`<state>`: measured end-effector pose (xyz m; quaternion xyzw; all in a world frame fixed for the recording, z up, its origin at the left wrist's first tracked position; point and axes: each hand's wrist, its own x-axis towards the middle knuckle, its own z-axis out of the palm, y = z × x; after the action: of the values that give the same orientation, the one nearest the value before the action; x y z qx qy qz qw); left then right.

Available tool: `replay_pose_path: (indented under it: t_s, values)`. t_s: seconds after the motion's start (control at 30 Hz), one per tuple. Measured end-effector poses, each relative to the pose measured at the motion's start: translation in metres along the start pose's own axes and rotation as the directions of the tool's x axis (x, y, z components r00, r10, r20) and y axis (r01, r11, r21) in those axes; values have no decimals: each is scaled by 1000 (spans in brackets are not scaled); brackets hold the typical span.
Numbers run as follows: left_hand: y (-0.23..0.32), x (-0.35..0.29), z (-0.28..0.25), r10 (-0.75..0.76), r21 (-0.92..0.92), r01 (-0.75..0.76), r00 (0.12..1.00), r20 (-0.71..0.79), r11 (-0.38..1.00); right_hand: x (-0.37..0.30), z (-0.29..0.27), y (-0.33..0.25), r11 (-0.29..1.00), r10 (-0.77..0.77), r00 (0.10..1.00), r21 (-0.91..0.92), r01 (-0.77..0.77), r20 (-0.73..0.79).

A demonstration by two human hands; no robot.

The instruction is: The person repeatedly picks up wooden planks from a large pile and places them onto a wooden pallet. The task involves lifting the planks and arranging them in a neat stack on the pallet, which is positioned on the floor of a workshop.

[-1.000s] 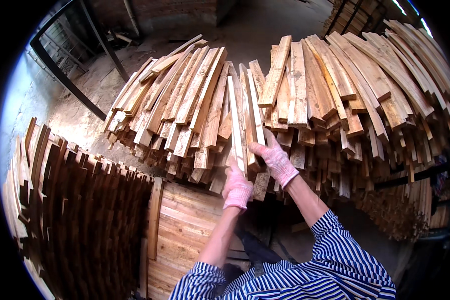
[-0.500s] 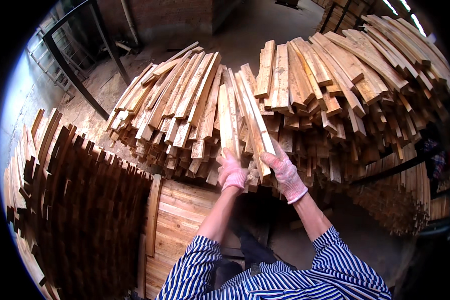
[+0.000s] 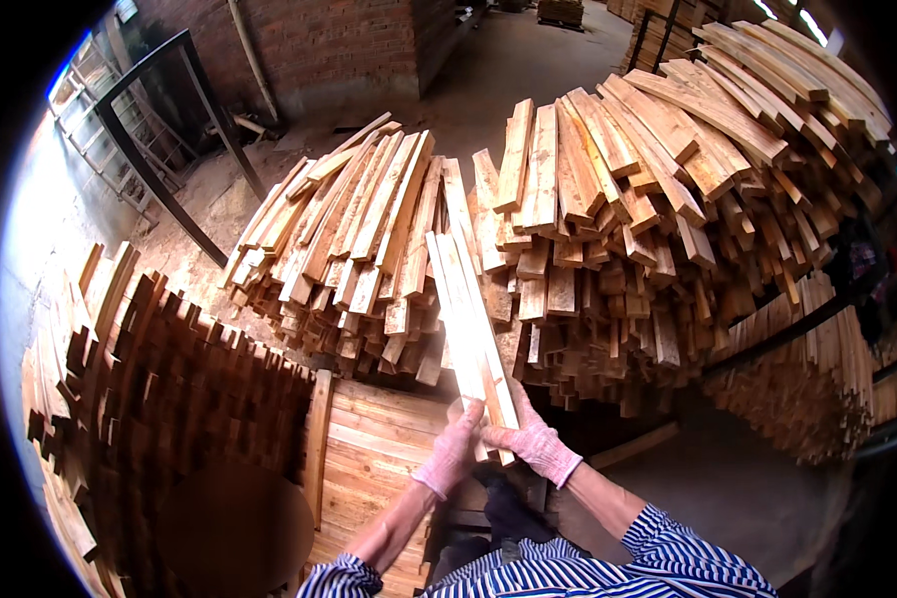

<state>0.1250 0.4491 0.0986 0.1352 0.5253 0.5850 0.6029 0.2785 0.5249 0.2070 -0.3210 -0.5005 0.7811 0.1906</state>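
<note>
Pale wooden strips [image 3: 473, 339] lie side by side, slanting from in front of my body up toward the stacks. My left hand [image 3: 452, 450], in a pinkish knit glove, grips their near end from the left. On the other side my right hand [image 3: 536, 440], gloved alike, closes round the same end, thumb across the top. The far ends reach over the gap between a left stack of rough strips [image 3: 364, 219] and a larger right stack [image 3: 588, 189]. Parts of the fingers are hidden under the wood.
Below left is a flat layer of planed boards [image 3: 379, 439], beside a tall dark pile of strips [image 3: 199, 399]. A black metal frame [image 3: 154, 189] stands at the far left near a ladder [image 3: 110, 149]. A brick wall [image 3: 319, 60] rises behind. More strips [image 3: 797, 399] lie low at right.
Both hands have drawn toward my body and closer together, bringing the strips off the stack. The strips now lie together rather than apart. The view has shifted slightly.
</note>
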Motion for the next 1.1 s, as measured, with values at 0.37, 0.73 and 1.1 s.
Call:
replay_pose_path:
  t_s: [0.37, 0.73, 1.1]
  values:
    - [9, 48, 21, 66, -340, -56, 998, 19, 939, -79, -35, 8, 508, -75, 997, -860, 47, 10]
    - [19, -101, -196, 526, -594, -565, 809, -262, 573, 62, 64, 32, 719, 152, 754, -595, 360, 639]
    - [-117, -176, -242, 223, 97, -218, 684, -695, 971, 142, 171, 285, 507, 449, 638, -766, 395, 626]
